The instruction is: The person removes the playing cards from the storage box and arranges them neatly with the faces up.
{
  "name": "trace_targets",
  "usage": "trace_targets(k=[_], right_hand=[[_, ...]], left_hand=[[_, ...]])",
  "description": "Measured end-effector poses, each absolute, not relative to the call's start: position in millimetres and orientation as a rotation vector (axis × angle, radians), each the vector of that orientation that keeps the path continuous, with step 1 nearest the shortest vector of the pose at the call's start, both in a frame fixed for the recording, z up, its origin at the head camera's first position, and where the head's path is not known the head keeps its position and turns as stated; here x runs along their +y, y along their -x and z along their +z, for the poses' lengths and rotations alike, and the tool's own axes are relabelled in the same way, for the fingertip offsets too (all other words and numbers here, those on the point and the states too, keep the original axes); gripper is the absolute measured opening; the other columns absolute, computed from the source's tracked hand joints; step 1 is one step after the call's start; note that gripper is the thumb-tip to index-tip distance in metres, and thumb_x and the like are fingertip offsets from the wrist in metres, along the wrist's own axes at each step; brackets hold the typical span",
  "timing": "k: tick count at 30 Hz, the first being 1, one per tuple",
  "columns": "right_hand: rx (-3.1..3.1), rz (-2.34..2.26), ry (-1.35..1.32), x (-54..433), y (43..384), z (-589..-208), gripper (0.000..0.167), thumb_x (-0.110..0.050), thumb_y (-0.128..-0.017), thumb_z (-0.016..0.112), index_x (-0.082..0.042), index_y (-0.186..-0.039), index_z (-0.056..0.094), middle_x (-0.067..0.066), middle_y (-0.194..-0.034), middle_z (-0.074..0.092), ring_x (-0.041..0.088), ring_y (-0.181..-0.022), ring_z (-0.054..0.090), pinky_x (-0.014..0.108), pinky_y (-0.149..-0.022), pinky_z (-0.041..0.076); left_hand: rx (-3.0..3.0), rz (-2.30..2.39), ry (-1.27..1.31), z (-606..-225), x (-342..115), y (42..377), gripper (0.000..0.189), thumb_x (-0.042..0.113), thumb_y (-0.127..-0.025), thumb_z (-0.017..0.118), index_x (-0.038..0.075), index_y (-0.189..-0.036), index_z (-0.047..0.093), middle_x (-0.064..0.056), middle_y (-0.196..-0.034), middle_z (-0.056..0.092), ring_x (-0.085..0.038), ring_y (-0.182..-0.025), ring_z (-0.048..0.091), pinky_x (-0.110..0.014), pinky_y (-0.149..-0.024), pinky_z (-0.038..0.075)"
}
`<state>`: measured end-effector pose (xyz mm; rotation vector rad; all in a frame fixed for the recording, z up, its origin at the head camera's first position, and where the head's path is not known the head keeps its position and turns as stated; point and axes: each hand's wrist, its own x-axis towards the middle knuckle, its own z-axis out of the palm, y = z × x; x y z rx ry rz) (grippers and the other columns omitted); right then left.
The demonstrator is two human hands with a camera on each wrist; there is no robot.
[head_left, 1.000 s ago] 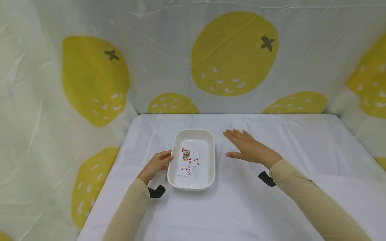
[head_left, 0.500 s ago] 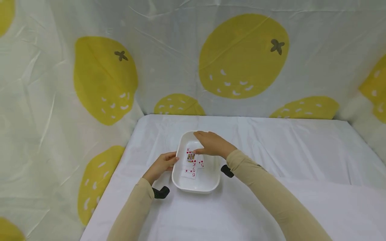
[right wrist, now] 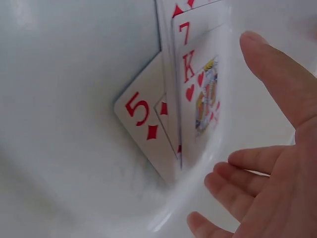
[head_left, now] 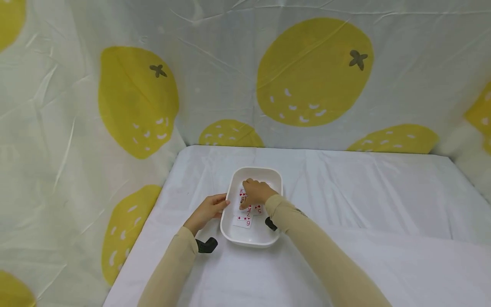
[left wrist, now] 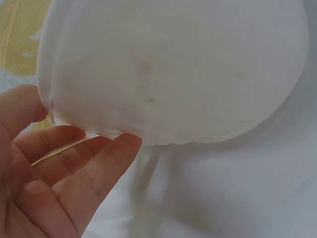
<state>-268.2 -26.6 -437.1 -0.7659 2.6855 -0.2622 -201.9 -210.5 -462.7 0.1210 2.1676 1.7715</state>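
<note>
A white rectangular tray with rounded corners (head_left: 264,235) holds several playing cards. My left hand (head_left: 209,210) grips its left side; in the left wrist view the thumb is at the rim and the fingers (left wrist: 101,173) lie against the tray's outside. Over the cards, inside the tray, is my right hand (head_left: 258,192). Its thumb and fingers stand apart in the right wrist view, with nothing between them. The king of hearts (right wrist: 203,101) lies on top, overlapping a red seven (right wrist: 190,27) and a five of diamonds (right wrist: 143,119). A six of diamonds (head_left: 241,222) shows nearest me.
A white cloth (head_left: 364,204) covers the table around the tray. Behind and to the left hang white curtains with large yellow lemons (head_left: 314,72). A black wrist strap end (head_left: 207,245) sticks out beside the left wrist, and another (head_left: 270,224) hangs over the tray's right side.
My right hand has moved left from beside the tray and then down over the cards. The left hand keeps its grip on the tray, and the head view has shifted slightly.
</note>
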Motion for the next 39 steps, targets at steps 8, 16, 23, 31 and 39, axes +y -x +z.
trace_targets(k=[8,16,23,31,39], right_hand=[[2.722,-0.211,0.723,-28,263,-450,0.079,-0.049,-0.061,0.078,0.0,-0.118,0.052,0.009,-0.112,0.049,0.023,-0.096,0.05,0.04,-0.086,0.042],[2.725,-0.206,0.721,-27,262,-447,0.072,-0.046,-0.061,0.079,-0.001,-0.112,0.055,0.006,-0.099,0.048,0.019,-0.086,0.049,0.038,-0.079,0.044],[2.695,-0.283,0.738,-24,265,-423,0.066,-0.043,-0.064,0.078,-0.002,-0.11,0.054,0.007,-0.097,0.046,0.02,-0.083,0.05,0.036,-0.075,0.046],[2.758,-0.225,0.907,-6,264,-383,0.082,-0.048,-0.065,0.075,0.001,-0.123,0.046,0.012,-0.111,0.046,0.022,-0.093,0.049,0.036,-0.082,0.044],[2.768,-0.256,0.928,42,260,-367,0.089,-0.046,-0.066,0.076,0.006,-0.129,0.039,0.017,-0.118,0.043,0.025,-0.094,0.047,0.038,-0.081,0.044]], left_hand=[[2.183,1.761,-0.126,-463,-209,204,0.041,0.014,-0.092,0.051,-0.001,-0.13,0.045,-0.019,-0.124,0.05,-0.028,-0.105,0.052,-0.036,-0.078,0.05],[2.181,1.747,-0.127,-449,-206,198,0.042,0.011,-0.093,0.049,-0.006,-0.131,0.041,-0.024,-0.126,0.046,-0.032,-0.106,0.051,-0.038,-0.079,0.049],[2.176,1.768,-0.103,-463,-209,203,0.043,0.013,-0.093,0.051,-0.003,-0.131,0.042,-0.022,-0.125,0.048,-0.034,-0.105,0.052,-0.039,-0.078,0.049],[2.17,1.768,-0.078,-463,-207,203,0.042,0.015,-0.092,0.053,0.001,-0.13,0.046,-0.018,-0.123,0.051,-0.032,-0.107,0.051,-0.037,-0.079,0.049],[2.19,1.721,-0.064,-439,-203,192,0.042,0.01,-0.093,0.049,-0.004,-0.131,0.041,-0.022,-0.126,0.048,-0.034,-0.106,0.05,-0.036,-0.078,0.05]])
